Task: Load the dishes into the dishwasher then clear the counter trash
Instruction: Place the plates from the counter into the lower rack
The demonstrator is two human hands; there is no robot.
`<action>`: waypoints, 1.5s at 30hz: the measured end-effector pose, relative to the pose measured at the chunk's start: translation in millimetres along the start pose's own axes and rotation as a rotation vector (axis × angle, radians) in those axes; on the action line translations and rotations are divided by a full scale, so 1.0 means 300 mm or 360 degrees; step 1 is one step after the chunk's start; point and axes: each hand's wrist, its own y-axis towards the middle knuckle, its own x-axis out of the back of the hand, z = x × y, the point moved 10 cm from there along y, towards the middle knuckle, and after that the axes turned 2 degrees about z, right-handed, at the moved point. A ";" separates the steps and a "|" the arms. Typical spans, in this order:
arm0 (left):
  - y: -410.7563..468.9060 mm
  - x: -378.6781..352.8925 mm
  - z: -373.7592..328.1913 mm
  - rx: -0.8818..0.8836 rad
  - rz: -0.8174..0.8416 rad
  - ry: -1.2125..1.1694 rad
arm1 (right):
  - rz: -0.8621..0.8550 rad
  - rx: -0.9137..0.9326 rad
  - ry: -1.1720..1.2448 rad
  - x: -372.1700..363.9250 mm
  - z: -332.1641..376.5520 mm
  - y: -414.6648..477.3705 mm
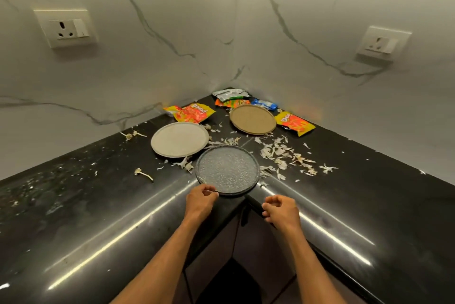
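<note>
I stood at the inner corner of a black stone counter with white marble walls behind it. My left hand, just below the middle of the frame, pinched the near rim of a dark speckled plate between thumb and curled fingers; the plate's near edge hung slightly over the counter's rounded corner. My right hand, to the lower right of the plate, was loosely curled with the fingers bent inward, apart from the plate and holding nothing that I could make out.

Beyond the dark plate lay 2 more plates flat on the counter: a pale grey plate to the upper left and a tan plate further back to the right. Dry white peelings were scattered around and between all 3 plates. Crumpled snack wrappers sat near the back corner, 1 orange-and-yellow to the left of the tan plate, another wrapper to its right, and more behind it. A wall socket showed at the upper left, and a second socket at the right.
</note>
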 end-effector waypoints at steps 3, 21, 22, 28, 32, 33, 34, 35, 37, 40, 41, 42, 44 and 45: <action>0.059 -0.002 0.013 0.0040 0.0011 0.0006 | -0.0001 0.0016 -0.0070 -0.056 0.041 0.072; 0.298 0.118 0.031 0.0296 -0.0427 0.0310 | 0.0022 -0.0006 -0.0504 -0.133 0.206 0.501; 0.301 0.123 0.031 0.0310 -0.0447 0.0334 | 0.0005 -0.0034 -0.0531 -0.133 0.201 0.510; 0.318 0.143 0.020 0.0339 -0.0505 0.0365 | -0.0004 -0.0156 -0.0622 -0.133 0.169 0.556; 0.316 0.151 0.012 0.0370 -0.0507 0.0353 | -0.0039 -0.0203 -0.0466 -0.124 0.150 0.573; 0.319 0.151 0.013 0.0369 -0.0495 0.0352 | -0.0052 -0.0204 -0.0434 -0.121 0.152 0.570; 0.317 0.150 0.009 0.0367 -0.0483 0.0342 | -0.0060 -0.0207 -0.0409 -0.118 0.154 0.564; 0.318 0.150 0.010 0.0361 -0.0477 0.0339 | -0.0067 -0.0210 -0.0373 -0.113 0.156 0.559; 0.312 0.150 0.008 0.0345 -0.0479 0.0333 | -0.0053 -0.0218 -0.0305 -0.110 0.159 0.544; 0.284 0.157 -0.010 0.0318 -0.0484 0.0324 | -0.0052 -0.0176 -0.0213 -0.100 0.169 0.513; 0.280 0.157 -0.013 0.0302 -0.0474 0.0323 | -0.0076 -0.0177 -0.0180 -0.087 0.169 0.499; 0.273 0.155 -0.022 0.0285 -0.0461 0.0310 | -0.0100 -0.0186 -0.0151 -0.072 0.166 0.486; 0.259 0.152 -0.040 0.0242 -0.0428 0.0298 | -0.0141 -0.0196 -0.0091 -0.035 0.154 0.447; 0.256 0.145 -0.048 0.0213 -0.0401 0.0291 | -0.0155 -0.0198 -0.0045 -0.015 0.146 0.423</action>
